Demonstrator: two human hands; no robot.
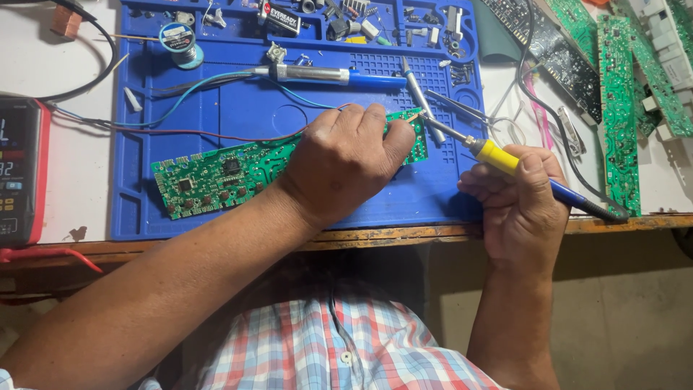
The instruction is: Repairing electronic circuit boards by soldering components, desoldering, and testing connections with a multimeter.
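Lying long green circuit board point(216, 175) on blue work mat point(238, 108), tilted, right end higher. Left hand point(346, 162) presses down on board's right part, fingers curled, pinching thin solder wire at board's right end. Right hand point(521, 198) just right of board, fingers wrapped around yellow-and-blue soldering iron point(498, 157), tip touching board's right end. Beyond board: desoldering pump point(339, 75), solder spool point(178, 40). Left of board: multimeter point(20, 170). Right of board: more green boards point(619, 108).
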